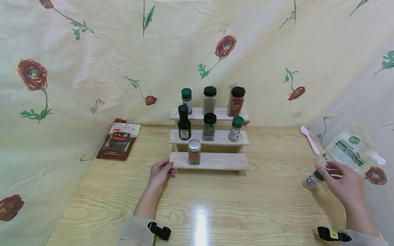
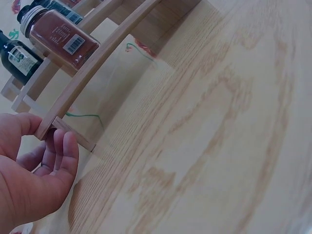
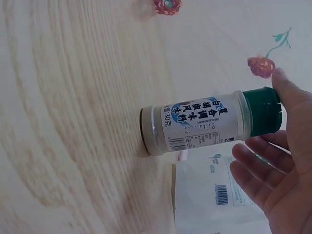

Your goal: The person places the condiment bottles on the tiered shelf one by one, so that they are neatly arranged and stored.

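Observation:
A three-step wooden spice rack (image 1: 215,161) stands at the back middle of the table. My left hand (image 1: 160,175) pinches the left end of its lowest step, thumb above and fingers curled beneath, as the left wrist view shows. On that step sits a silver-lidded jar (image 1: 194,152) of reddish-brown spice. Off to the right, my right hand (image 1: 346,184) grips a white pepper seasoning shaker (image 3: 200,122) by its green cap (image 3: 263,112). The shaker is tilted, its base toward the left; whether it touches the table I cannot tell.
The middle step holds a dark bottle (image 1: 184,124), a black-capped jar (image 1: 209,127) and a green-capped shaker (image 1: 235,129); several more jars line the top step. A brown spice packet (image 1: 118,141) lies left. A pale pouch (image 1: 351,150) and pink spoon (image 1: 310,140) lie right.

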The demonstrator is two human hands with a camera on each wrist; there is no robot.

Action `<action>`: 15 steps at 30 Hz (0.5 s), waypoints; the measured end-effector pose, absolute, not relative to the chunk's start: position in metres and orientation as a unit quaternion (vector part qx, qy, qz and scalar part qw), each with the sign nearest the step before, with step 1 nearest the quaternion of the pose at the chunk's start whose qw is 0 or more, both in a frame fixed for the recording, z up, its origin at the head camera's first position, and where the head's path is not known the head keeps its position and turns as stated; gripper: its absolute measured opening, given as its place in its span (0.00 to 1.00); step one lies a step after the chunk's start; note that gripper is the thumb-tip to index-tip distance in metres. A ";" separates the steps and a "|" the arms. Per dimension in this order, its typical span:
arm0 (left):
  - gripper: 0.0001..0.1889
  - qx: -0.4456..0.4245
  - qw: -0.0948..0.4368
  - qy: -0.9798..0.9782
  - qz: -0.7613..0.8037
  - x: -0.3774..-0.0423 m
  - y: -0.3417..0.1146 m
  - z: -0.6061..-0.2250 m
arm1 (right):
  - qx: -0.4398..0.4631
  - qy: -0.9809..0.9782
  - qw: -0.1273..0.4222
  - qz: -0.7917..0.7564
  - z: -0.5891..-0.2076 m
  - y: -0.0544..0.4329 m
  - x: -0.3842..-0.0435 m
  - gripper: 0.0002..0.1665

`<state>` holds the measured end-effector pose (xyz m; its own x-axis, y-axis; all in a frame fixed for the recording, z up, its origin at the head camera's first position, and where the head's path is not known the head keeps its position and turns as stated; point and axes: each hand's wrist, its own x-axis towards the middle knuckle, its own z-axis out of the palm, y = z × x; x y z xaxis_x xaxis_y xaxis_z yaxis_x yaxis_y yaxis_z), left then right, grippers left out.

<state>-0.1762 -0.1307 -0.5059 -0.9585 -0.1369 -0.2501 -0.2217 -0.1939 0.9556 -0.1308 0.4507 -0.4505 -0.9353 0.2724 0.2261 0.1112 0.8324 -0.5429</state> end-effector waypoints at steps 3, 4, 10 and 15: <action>0.18 -0.139 0.029 0.633 0.761 -0.176 -0.131 -0.505 | -0.101 -0.949 0.128 0.268 -0.452 0.451 -0.128 0.41; 0.19 -0.138 0.030 0.632 0.762 -0.176 -0.131 -0.505 | -0.104 -0.951 0.118 0.268 -0.453 0.450 -0.127 0.42; 0.19 -0.137 0.034 0.632 0.762 -0.175 -0.132 -0.504 | -0.109 -0.950 0.106 0.272 -0.460 0.451 -0.121 0.41; 0.19 -0.139 0.034 0.632 0.762 -0.175 -0.131 -0.503 | -0.115 -0.946 0.109 0.283 -0.462 0.450 -0.119 0.38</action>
<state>-0.1747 -0.1311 -0.5032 -0.9589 -0.1235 -0.2555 -0.2281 -0.1999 0.9529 -0.1189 0.4497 -0.4622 -0.9498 0.2791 0.1417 0.1554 0.8134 -0.5605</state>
